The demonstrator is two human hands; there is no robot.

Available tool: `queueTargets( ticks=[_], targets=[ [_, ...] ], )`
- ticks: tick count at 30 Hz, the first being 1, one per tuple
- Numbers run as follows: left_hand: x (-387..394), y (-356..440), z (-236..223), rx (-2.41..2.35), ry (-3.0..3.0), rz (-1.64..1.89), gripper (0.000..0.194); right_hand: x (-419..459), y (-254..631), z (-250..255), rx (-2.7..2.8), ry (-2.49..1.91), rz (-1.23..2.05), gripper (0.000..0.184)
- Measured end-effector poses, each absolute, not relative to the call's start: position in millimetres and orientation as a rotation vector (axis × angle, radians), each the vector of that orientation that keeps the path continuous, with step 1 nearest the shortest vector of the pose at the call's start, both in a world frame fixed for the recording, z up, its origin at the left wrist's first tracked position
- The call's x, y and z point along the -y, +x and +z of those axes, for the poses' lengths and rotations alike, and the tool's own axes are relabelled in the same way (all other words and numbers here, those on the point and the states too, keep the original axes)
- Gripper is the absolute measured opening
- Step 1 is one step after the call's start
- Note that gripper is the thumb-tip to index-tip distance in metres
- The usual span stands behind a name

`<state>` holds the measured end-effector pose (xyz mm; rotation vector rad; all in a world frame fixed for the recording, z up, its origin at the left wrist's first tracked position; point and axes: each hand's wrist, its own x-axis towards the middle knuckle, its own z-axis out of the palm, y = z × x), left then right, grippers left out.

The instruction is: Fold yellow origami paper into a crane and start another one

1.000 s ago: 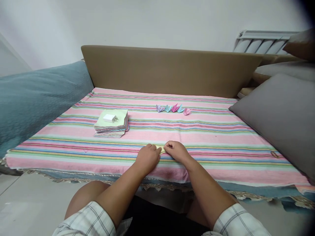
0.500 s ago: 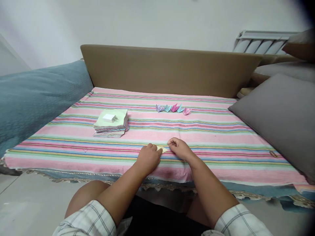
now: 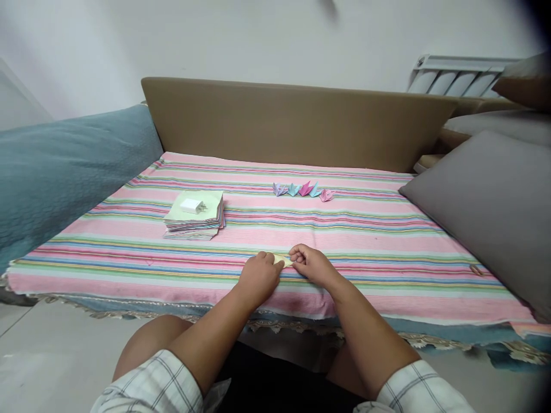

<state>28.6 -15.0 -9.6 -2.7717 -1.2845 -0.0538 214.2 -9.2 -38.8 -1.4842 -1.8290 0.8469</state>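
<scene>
Head view shows, at left, a stack of square paper sheets; a white charger lies on it, probably as a weight so the sheets do not slip. Next, your left hand, fingers bent, holds the pale yellow paper down on the striped cloth, it seems to keep it steady. Beyond, folded paper shapes stand in a row, perhaps to stay apart from your hands. Your right hand is narrow at the paper's right tip; whether it pinches, I cannot tell.
</scene>
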Motion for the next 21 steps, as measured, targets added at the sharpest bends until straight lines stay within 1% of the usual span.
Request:
queueTargets(
  ticks=[5,14,16,21],
  targets=[
    [14.5,29.5,-13.3,1.259,-2.754,-0.104,0.023,7.2,212.4,-40.7,1.831,-1.493,0.843,0.03],
    [12.5,29.7,-17.2,1.236,-2.779,-0.181,0.019,8.3,214.1,-41.0,1.828,-1.492,0.877,0.027],
    [12.5,29.8,-16.6,1.244,-2.78,-0.16,0.019,10.8,214.3,-37.5,1.88,-1.467,0.822,0.026],
    [12.9,30.2,-14.3,1.241,-2.787,-0.115,0.024,19.1,208.6,-27.8,2.076,-1.278,0.522,0.027]
  ],
)
